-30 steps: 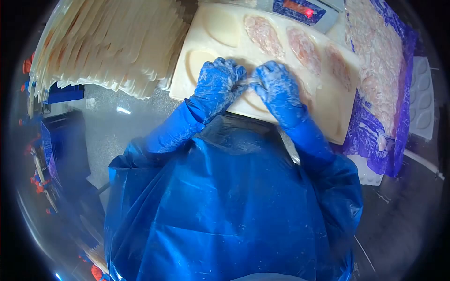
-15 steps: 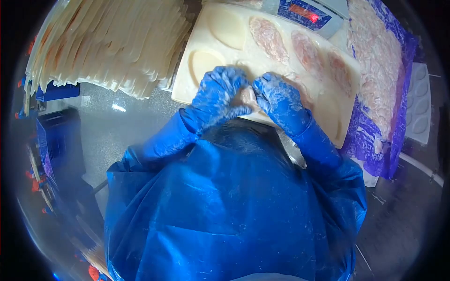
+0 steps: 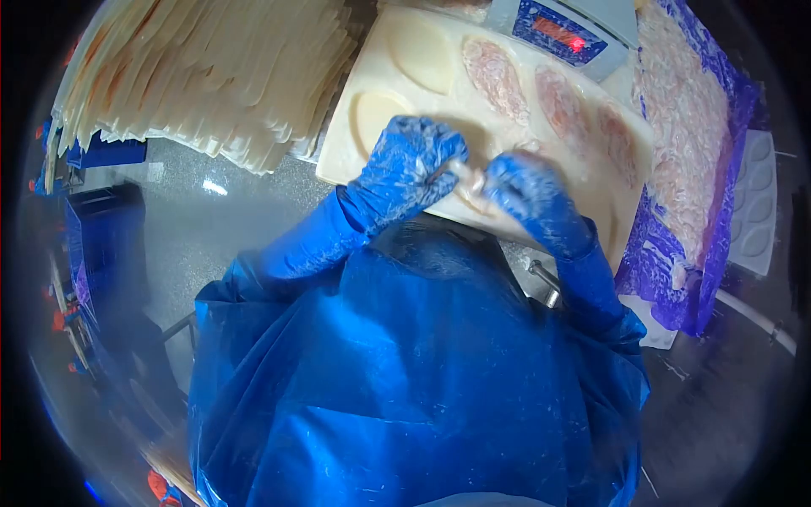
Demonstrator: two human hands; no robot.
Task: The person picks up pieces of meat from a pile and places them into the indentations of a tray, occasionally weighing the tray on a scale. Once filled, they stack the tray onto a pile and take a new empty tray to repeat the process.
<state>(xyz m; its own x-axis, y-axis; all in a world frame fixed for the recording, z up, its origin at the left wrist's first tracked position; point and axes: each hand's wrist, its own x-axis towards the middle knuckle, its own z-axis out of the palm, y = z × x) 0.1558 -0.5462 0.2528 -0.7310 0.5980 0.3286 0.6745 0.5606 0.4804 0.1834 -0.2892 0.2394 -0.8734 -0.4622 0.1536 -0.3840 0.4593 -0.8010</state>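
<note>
Now the left hand (image 3: pixel 414 160) and right hand (image 3: pixel 534 193) pinch a meat bit (image 3: pixel 470 178) over the tray (image 3: pixel 340 159), maybe so it won't slip.

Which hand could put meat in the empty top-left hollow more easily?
Probably the left hand: it's nearer that hollow and grips some meat. The right hand is farther away.
</note>
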